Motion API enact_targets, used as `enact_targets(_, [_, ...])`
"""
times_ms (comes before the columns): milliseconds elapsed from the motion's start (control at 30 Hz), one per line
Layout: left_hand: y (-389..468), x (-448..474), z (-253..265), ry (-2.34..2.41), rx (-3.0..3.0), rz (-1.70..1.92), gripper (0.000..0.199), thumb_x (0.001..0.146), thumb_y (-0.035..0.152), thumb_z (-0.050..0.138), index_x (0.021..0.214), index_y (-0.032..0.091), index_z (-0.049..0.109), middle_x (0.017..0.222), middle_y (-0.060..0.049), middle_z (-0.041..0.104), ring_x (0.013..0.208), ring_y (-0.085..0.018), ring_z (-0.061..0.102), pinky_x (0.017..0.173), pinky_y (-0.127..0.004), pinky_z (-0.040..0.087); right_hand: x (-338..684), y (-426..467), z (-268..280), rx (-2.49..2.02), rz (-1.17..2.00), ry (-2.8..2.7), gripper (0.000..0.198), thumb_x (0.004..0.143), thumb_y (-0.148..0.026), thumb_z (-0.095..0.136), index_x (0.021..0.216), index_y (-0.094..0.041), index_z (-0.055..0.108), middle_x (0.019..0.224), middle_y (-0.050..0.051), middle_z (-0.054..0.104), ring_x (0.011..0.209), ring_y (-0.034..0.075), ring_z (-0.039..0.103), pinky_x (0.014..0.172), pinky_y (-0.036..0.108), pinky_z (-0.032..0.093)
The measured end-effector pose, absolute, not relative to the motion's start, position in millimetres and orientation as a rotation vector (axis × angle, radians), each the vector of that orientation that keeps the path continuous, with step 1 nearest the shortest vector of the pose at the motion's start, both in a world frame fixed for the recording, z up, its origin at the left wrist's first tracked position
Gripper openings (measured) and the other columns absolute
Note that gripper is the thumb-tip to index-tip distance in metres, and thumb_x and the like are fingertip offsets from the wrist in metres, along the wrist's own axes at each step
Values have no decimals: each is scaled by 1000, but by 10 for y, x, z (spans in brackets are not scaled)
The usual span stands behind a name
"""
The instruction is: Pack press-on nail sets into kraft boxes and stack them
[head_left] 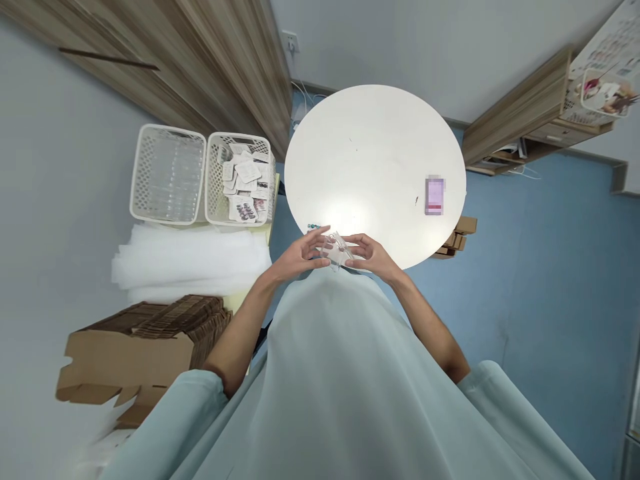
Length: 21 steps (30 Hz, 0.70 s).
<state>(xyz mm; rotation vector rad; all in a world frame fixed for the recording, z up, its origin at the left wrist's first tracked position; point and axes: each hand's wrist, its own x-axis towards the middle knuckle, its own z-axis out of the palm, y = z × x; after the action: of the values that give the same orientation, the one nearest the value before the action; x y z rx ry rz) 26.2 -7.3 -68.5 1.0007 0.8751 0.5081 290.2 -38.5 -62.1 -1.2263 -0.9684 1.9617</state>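
At the near edge of the round white table, my left hand point(306, 255) and my right hand point(373, 257) face each other. Between them is a small clear plastic box point(336, 249), its lid apparently raised at an angle. Fingers and thumb of the left hand close on the box's left side, and those of the right hand hold its right side. Just beyond my left fingers lie small blue-green shiny pieces point(314, 227), partly hidden by the hand; their kind is too small to tell.
On the round table point(370, 133) lies a blurred purple rectangle point(435, 196). To the left stand a white basket of clear plastic boxes point(135, 180) and another of printed cards point(213, 193). Nearer are white foam sheets point(190, 263) and flattened cardboard boxes point(130, 357).
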Motion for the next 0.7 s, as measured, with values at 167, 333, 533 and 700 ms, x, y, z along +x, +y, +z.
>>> enact_targets(167, [-109,82,-685,818,960,514,106,82,37,92,172,37,36,153,-15,60,125,-29,66,103,-44,58,2785,-314,-574,-1301,1815,-985,40,81,-56,89,99,-25,73,142,7,73,125,29,71,114,49,54])
enact_targets(333, [-162,27,-740,872,967,577,103,83,36,90,172,34,37,147,-15,65,116,-26,68,101,-43,58,2624,-197,-727,-1440,1655,-1021,49,82,-69,83,96,-23,74,112,6,77,93,24,78,99,45,60])
enact_targets(533, [-151,-16,-776,963,985,700,98,85,40,88,170,30,41,163,-19,55,117,-27,70,101,-44,59,2447,-30,-811,-1398,1733,-1114,59,77,-77,84,93,-21,74,99,5,76,85,21,76,91,40,63])
enact_targets(700, [-179,-175,-827,1062,930,759,94,84,41,87,166,22,47,148,-18,68,126,-31,68,106,-46,58,2261,106,-925,-1454,1747,-1129,62,82,-83,76,93,-22,74,97,6,78,89,22,74,93,40,63])
